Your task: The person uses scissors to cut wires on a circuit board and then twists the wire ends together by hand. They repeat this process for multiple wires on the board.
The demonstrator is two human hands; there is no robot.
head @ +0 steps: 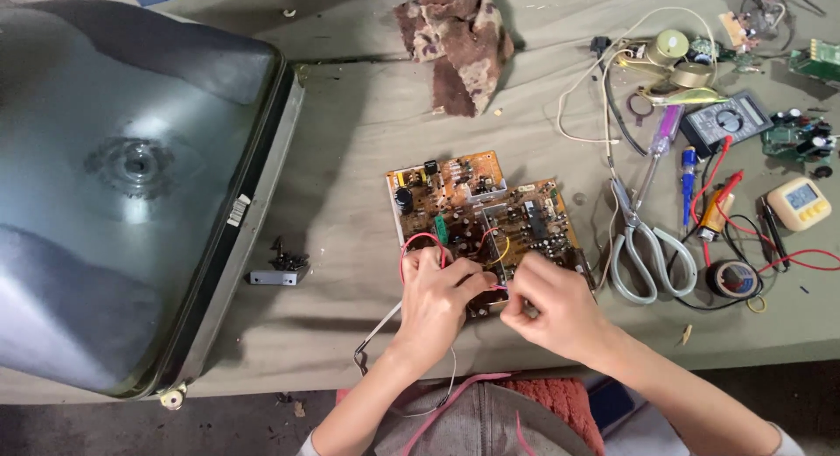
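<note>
A brown circuit board (477,206) crowded with small parts lies flat on the cloth-covered table (367,123). My left hand (437,303) rests on its near left corner, fingers curled beside a red wire loop (411,243). At the board's near edge, my right hand (547,307) pinches a small thing; what it holds is hidden by the fingers. The two hands almost touch over the board's front edge. A thin metal strip (374,333) runs out from under my left wrist.
A large picture tube (131,176) lies face down on the left. Grey scissors (643,255), screwdrivers (661,145), a multimeter (726,123), tape rolls, a small timer (801,202) and wires crowd the right. A rag (459,40) lies at the back. Screws (282,263) sit beside the tube.
</note>
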